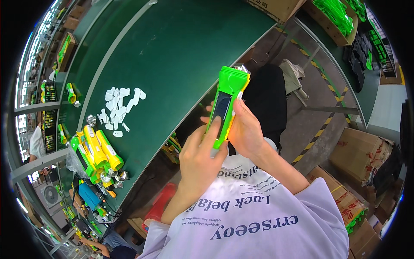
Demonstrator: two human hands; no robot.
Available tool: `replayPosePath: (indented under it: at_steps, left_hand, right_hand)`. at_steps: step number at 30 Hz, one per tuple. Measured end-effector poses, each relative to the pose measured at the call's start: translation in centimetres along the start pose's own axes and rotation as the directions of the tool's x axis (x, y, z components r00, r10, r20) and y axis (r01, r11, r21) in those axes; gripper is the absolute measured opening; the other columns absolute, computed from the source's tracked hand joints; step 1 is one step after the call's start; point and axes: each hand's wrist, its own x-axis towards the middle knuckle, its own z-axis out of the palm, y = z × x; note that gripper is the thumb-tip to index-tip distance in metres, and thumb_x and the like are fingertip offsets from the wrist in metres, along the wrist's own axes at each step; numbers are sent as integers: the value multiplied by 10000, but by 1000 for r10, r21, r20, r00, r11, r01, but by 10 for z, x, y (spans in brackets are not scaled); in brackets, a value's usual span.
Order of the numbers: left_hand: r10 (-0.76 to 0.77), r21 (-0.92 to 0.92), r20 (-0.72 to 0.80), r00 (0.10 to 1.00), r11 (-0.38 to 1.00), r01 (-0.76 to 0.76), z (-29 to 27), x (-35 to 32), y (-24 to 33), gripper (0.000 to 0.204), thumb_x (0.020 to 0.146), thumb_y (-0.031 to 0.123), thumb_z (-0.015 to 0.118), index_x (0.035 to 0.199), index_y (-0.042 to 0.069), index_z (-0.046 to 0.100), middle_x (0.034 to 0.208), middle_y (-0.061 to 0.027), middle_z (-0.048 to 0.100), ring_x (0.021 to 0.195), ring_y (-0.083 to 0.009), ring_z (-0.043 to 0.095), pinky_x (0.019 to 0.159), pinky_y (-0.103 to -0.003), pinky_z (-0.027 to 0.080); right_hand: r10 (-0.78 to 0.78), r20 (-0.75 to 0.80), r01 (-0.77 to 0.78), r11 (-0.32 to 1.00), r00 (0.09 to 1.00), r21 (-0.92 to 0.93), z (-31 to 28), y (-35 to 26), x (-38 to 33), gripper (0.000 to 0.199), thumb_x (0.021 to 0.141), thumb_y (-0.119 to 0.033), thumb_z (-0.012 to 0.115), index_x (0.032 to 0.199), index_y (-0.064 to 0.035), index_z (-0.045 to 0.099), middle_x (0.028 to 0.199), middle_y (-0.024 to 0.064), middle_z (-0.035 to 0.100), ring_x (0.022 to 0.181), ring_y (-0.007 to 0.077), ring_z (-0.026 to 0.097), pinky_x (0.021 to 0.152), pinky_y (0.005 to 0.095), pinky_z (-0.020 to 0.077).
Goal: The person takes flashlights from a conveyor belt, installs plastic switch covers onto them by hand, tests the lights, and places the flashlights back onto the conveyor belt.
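Green flashlight (229, 100), in right grip (247, 131), left hand (200, 151) touching its dark panel (222, 105)

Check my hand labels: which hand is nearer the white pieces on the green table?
Left. The left hand is right of and below the white pieces in the picture; the right hand is farther right.

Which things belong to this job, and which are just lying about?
Likely the job's:
- flashlight in right hand, left hand touching it
- piled flashlights
- white pieces, perhaps

Likely lying about:
- brown cartons at right
- cardboard box, top of view
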Motion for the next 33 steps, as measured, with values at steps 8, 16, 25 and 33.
replayPosePath:
  at_steps: [8,16,25,33]
  left_hand:
    - [0,75,-103,995,997,8,33,-6,-3,642,678,69,771,1253,-69,522,1038,-189,619,861,-346,615,745,-402,517]
    - [57,226,-98,994,974,-33,43,-13,-5,599,721,121,760,1235,-90,535,1075,-197,584,848,-307,591,711,-376,465]
    - [159,55,-31,987,986,-157,28,-16,-15,656,721,134,765,1288,-75,510,1205,-214,579,981,-315,602,783,-393,468]
    - [-245,346,-436,866,842,413,-122,8,-172,130,890,66,615,974,16,700,867,-140,673,792,-333,626,713,-416,498]
  right_hand:
    - [-65,-270,0,972,961,-236,15,-5,0,409,897,-35,604,1272,-58,444,1076,88,581,987,190,607,886,375,537]
    - [-116,-368,-50,910,923,-413,24,-2,9,540,827,70,655,1294,-14,397,937,79,579,776,181,624,699,327,555]
    - [-107,-402,-71,912,909,-404,20,-14,17,486,757,77,626,1198,-15,443,921,105,594,747,198,606,694,357,554]
    - [-66,-355,-100,897,933,-430,7,-28,6,466,700,52,633,1126,-37,466,875,90,584,744,210,607,690,363,538]
